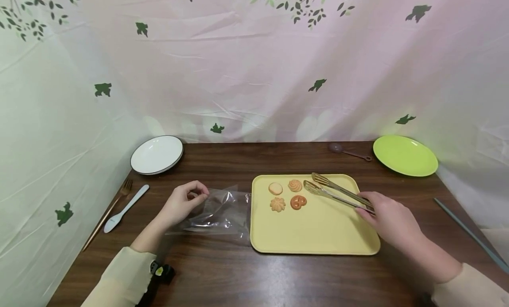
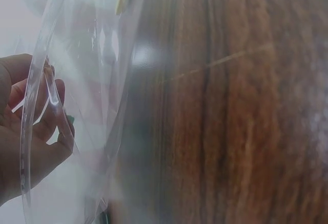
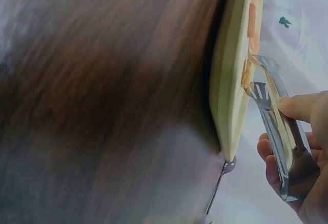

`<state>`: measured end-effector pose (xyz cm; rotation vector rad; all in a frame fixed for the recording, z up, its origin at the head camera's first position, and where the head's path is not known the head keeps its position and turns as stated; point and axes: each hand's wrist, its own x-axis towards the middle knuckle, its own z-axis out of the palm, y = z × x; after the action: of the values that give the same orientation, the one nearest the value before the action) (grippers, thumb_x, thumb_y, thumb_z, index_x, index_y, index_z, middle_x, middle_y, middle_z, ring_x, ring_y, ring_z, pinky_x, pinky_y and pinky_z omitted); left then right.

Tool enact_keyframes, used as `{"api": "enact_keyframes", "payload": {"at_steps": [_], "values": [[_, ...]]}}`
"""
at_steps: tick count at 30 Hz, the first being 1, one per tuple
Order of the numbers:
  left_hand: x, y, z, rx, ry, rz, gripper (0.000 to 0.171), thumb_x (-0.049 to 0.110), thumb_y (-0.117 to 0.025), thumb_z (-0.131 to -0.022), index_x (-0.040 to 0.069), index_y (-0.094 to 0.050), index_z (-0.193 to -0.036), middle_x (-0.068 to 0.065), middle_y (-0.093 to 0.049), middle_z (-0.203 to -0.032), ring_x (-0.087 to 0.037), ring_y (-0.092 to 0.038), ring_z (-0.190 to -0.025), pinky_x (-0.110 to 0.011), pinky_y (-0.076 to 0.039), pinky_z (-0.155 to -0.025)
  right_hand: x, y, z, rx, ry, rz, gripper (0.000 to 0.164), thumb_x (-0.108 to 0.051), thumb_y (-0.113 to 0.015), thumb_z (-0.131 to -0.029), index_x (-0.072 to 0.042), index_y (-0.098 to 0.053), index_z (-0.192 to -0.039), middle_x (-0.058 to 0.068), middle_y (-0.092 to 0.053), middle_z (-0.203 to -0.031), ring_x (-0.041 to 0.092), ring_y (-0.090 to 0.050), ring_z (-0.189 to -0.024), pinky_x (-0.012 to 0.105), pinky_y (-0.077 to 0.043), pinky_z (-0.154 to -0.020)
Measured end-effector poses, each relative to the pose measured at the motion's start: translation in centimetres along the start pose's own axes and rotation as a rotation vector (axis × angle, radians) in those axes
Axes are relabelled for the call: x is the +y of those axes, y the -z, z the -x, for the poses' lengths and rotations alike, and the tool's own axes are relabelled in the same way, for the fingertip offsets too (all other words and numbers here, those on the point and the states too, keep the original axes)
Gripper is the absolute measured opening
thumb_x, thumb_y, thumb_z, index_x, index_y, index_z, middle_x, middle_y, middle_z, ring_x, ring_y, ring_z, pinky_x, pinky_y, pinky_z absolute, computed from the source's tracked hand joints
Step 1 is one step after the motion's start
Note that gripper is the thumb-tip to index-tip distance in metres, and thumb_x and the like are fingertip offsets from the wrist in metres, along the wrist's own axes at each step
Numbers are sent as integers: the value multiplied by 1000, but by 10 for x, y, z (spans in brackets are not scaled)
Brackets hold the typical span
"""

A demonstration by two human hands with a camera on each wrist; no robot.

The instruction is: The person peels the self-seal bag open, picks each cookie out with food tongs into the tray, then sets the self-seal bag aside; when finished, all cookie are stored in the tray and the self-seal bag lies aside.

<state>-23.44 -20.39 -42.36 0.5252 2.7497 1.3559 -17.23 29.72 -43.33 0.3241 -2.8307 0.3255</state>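
Note:
My left hand pinches the edge of a clear plastic bag between thumb and fingertips, and the bag spreads over the table to the yellow tray. In the left wrist view, see-through film passes in front of that hand. My right hand grips metal tongs with slotted ends, over the right half of the yellow tray. The spread tong tips are close beside a swirl cookie. Near it lie a round cookie, a flower-shaped cookie and a pretzel-shaped cookie.
Back left stands a white plate, with a copper-coloured fork and a pale spreader in front of it. A green plate and a dark spoon lie back right. One long grey-blue utensil lies along the right edge.

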Motion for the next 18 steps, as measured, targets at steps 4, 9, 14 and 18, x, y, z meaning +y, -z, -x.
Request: {"api": "enact_keyframes", "payload": {"at_steps": [4,9,14,18], "values": [[-24,-4,-5,10,-4,-6,4,9,-63,-91,9,-65,-94,-5,-65,-91,-21,-57,-81,-34,-49,-71,3,-2,0,-5,-6,0,43,-23,-74,-81,-3,-60,-115,21,-66,-107,41,-65,-82,53,-46,-56],[-33,-4,-6,31,-10,-31,3,18,-64,-92,15,-65,-93,2,-65,-90,-14,-57,-81,-31,-49,-71,6,-3,3,0,-23,-21,44,-24,-75,-80,-2,-60,-115,21,-66,-107,40,-65,-84,53,-47,-58],[-34,-4,-7,62,-23,-73,6,21,-63,-92,15,-65,-91,5,-65,-88,-13,-57,-79,-32,-49,-70,10,1,11,45,-69,-52,43,-28,-75,-81,-6,-61,-115,19,-66,-107,37,-65,-82,50,-46,-55],[-37,-5,-9,81,-23,-132,3,17,-63,-92,17,-64,-89,5,-64,-88,-13,-58,-79,-30,-49,-70,17,11,21,86,-135,-85,45,-33,-75,-81,-6,-61,-115,20,-66,-102,33,-63,-73,49,-42,-52]]}}
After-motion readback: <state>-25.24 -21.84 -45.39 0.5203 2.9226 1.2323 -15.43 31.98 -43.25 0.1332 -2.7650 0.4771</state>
